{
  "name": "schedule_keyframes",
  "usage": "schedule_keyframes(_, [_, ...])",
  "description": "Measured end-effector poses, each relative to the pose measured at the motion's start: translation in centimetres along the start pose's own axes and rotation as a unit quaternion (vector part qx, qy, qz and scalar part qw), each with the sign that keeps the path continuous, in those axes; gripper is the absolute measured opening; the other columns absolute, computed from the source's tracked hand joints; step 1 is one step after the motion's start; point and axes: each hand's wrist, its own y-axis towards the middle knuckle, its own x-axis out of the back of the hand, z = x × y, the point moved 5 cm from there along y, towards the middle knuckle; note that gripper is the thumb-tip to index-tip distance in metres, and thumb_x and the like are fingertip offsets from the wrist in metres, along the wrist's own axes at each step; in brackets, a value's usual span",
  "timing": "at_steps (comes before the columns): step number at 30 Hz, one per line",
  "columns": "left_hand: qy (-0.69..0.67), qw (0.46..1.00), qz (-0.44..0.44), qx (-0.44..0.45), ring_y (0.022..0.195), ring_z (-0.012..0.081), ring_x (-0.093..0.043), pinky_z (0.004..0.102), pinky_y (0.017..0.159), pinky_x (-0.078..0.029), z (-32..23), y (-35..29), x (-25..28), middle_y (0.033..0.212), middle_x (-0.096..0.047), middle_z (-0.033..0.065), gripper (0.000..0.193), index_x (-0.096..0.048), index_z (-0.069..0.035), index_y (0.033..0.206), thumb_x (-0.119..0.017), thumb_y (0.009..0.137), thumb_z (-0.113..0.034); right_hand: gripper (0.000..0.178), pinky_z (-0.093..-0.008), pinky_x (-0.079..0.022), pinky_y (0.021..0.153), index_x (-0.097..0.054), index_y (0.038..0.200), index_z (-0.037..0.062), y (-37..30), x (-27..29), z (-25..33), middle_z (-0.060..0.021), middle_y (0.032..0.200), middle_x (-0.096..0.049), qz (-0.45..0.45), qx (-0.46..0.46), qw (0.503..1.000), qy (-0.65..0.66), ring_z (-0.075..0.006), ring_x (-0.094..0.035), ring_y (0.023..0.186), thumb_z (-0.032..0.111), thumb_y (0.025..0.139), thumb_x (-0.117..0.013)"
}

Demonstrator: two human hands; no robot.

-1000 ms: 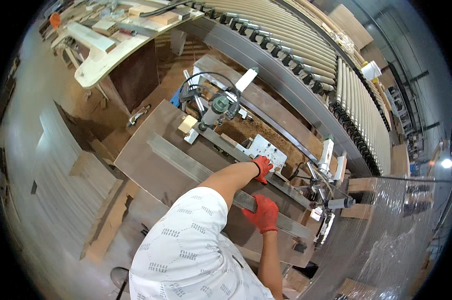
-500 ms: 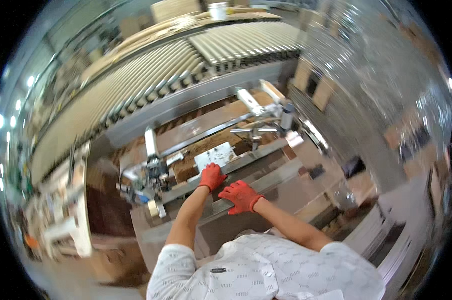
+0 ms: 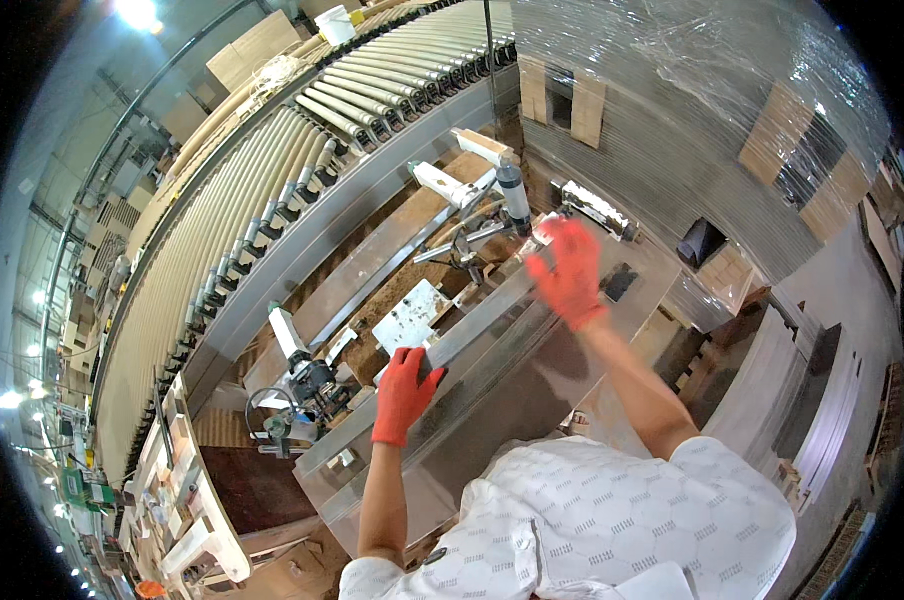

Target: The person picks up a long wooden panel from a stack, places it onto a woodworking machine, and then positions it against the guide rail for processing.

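Both my hands wear red-orange gloves. My left hand [image 3: 407, 395] rests on the near metal rail [image 3: 477, 328] of a machine bed, its fingers laid over the edge and the thumb apart. My right hand [image 3: 572, 275], slightly blurred, is by the right end of that rail with fingers apart and nothing visible in it. Whether it touches the rail I cannot tell. Beyond the rail lies a white perforated plate [image 3: 412, 315] with dark spots. A clamp-like mechanism with a white cylinder [image 3: 288, 332] stands to the left, and a grey cylinder [image 3: 513, 195] stands upright beyond my right hand.
A roller conveyor [image 3: 262, 180] runs along the far side. Tall film-wrapped stacks of sheets [image 3: 662, 150] stand at the right, with more pale sheets [image 3: 822, 400] lower down. A wooden bench [image 3: 207, 510] with scraps is at the left. A white bucket [image 3: 335, 25] sits far back.
My right hand has moved away from my left, up and right toward the rail's right end. My left hand remains at the rail. The view has turned and shifted.
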Motion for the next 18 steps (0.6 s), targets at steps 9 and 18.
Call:
schedule_keyframes(9, [0.1,0.995,-0.028,-0.011,0.124,0.0347,-0.061,0.0529,0.111,-0.043,0.0,-10.3,-1.9,0.132,-0.067,0.0128,0.054,-0.068,-0.008,0.131,-0.086,0.087,-0.032,0.034,-0.0344,-0.048,0.105,-0.073,0.125,0.0066,-5.7,-5.2,-16.0,-0.0062,0.118,-0.075,0.265,-0.222,0.898,0.272,-0.017,-0.067,0.114,0.034,0.109,-0.059])
schedule_keyframes(18, [-0.017,0.881,-0.38,0.283,0.136,0.0326,-0.059,0.046,0.12,-0.039,14.3,-27.1,3.7,0.142,-0.069,0.0142,0.038,-0.068,-0.004,0.14,-0.065,0.104,-0.017,0.048,-0.0379,-0.046,0.116,-0.07,0.135,0.0013,-7.4,-9.4,-12.0,-0.0123,0.137,-0.072,0.288,-0.223,0.743,0.561,-0.0242,-0.064,0.131,0.034,0.114,-0.042])
